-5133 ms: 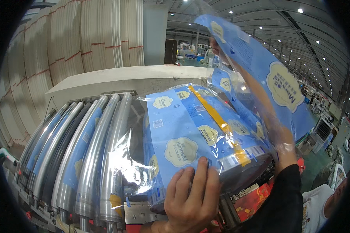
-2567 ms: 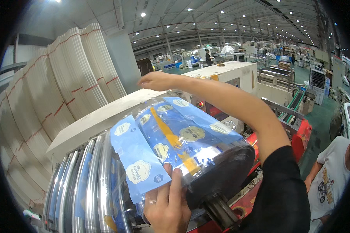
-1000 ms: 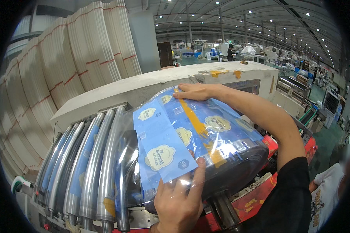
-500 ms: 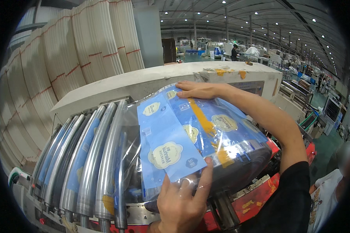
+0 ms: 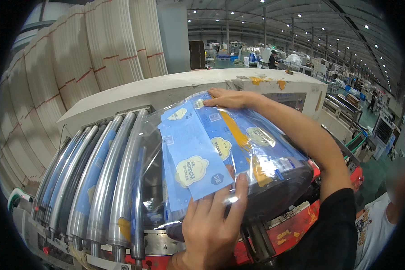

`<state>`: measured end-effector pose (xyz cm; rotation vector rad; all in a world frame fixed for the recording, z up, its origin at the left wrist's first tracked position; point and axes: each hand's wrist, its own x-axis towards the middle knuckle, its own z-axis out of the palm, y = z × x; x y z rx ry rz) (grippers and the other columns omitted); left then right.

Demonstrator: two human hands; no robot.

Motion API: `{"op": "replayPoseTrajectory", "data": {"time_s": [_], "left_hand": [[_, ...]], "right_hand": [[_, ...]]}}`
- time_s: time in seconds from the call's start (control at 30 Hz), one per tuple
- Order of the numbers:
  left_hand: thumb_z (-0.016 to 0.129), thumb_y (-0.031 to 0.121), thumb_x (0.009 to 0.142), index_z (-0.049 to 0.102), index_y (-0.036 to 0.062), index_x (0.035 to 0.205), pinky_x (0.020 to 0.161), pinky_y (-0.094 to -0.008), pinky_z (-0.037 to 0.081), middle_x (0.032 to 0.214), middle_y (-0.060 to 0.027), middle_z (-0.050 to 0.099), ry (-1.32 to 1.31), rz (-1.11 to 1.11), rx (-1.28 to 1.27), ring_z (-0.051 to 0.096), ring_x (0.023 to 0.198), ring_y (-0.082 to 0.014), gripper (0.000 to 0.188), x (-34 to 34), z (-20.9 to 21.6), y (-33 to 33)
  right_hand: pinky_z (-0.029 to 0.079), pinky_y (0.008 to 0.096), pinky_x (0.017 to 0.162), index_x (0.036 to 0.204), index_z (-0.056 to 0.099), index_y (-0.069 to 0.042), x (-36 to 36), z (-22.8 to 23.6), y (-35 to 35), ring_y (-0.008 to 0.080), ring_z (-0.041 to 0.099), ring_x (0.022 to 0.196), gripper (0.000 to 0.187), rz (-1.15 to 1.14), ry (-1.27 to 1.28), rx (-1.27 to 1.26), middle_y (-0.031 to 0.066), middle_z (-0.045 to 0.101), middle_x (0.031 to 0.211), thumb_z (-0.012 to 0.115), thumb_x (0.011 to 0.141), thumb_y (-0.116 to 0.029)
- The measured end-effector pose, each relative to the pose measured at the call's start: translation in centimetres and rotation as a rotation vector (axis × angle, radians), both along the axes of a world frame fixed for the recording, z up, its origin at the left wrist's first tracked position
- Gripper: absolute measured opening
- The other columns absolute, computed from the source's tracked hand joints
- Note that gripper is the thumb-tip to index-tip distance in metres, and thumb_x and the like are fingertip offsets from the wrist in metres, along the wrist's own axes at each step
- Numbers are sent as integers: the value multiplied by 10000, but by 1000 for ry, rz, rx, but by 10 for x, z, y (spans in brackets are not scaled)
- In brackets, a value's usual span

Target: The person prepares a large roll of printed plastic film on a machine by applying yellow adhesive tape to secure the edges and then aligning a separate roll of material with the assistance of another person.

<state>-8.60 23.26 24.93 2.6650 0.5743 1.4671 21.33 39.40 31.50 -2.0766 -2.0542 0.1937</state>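
Observation:
A large roll of clear film [image 5: 279,159] printed in blue, with cream label shapes, lies in front of me on its shaft [image 5: 258,238]. A light-blue printed piece of film [image 5: 189,164] lies slanted over the roll's left side. My right hand [image 5: 229,98] rests flat on the far upper edge of the roll, fingers stretched out. My left hand [image 5: 213,220] is at the near lower edge of the printed piece, with fingers extended and apart, touching the film; whether any fingertips pinch it is unclear. An orange tape strip [image 5: 234,130] runs along the roll's top.
Several metal rollers [image 5: 101,180] with blue film on them stand at the left. Behind the roll is a white machine housing [image 5: 189,83]. A red machine frame [image 5: 288,231] lies below. Another person [image 5: 375,220] is at the right edge. Stacked white sheets [image 5: 67,58] rise at the far left.
The printed piece has shifted slightly up and left over the roll. Both hands stay on the film; the left hand has shifted a little. The view has tilted slightly.

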Motion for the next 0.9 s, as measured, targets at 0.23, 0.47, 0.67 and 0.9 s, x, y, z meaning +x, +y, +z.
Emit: {"op": "replayPoseTrajectory", "data": {"time_s": [0.23, 0.47, 0.67, 0.9], "left_hand": [[622, 4, 759, 605, 11, 1115, 738, -375, 484, 972, -117, 619, -190, -71, 198, 606, 846, -281, 357, 1, -5, 2], [623, 115, 784, 627, -5, 1026, 845, -416, 492, 990, -160, 632, -272, 7, 350, 618, 917, -292, 270, -6, 17, -23], [740, 215, 724, 565, -28, 1157, 964, -456, 416, 1162, -228, 577, 102, -75, 115, 542, 1124, -366, 526, 25, 11, -7], [750, 83, 639, 572, -16, 1153, 955, -456, 425, 1177, -205, 580, 66, -49, 124, 547, 1124, -353, 553, 26, 3, -2]], "right_hand": [[213, 420, 1108, 1384, 294, 64, -4, 1, -3, 335, 249, 1360, 894, -17, -18, 29, 240, 273, 1448, 374, 838, -639], [166, 408, 1129, 1397, 250, 65, -6, -1, 2, 326, 184, 1383, 867, -6, -44, 9, 234, 208, 1474, 348, 870, -617], [132, 423, 1136, 1419, 236, 21, 0, 3, -12, 315, 133, 1400, 914, -31, 34, -4, 209, 170, 1496, 318, 845, -686], [178, 400, 1125, 1431, 270, -57, 66, -24, -55, 289, 160, 1390, 762, -5, 281, 282, 157, 195, 1500, 292, 915, -618]]}}
